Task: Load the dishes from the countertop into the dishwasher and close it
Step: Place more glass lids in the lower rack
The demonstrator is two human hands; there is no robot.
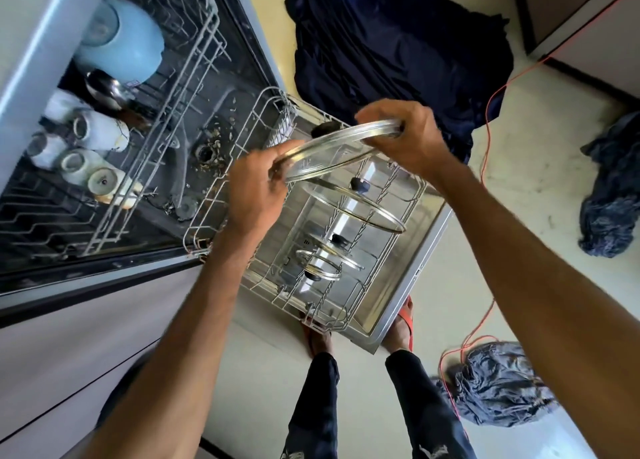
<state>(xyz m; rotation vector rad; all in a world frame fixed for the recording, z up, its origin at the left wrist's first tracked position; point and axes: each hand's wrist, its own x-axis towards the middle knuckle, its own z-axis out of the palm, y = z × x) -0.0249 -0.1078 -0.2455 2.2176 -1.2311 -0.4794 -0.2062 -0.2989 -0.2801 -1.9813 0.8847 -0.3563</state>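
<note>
Both my hands hold a round glass pot lid [332, 150] with a metal rim and a black knob, tilted above the pulled-out lower rack [408, 195]. My left hand [256, 188] grips its near-left rim and my right hand [405, 136] grips its far-right rim. Three more glass lids stand in the lower rack: a large lid [360, 206], a middle lid [332, 251] and a small lid [318, 270]. The open dishwasher door [408, 285] lies under the rack. The upper rack [145, 140] holds a pale blue bowl [121, 39], several white cups [100, 133] and a steel utensil [104, 86].
A dark blue cloth [391, 39] lies on the floor beyond the door. Two crumpled grey-blue cloths lie at the right [613, 188] and lower right [502, 386]. An orange cable [488, 112] runs across the floor. My feet in orange sandals [405, 327] stand at the door's edge.
</note>
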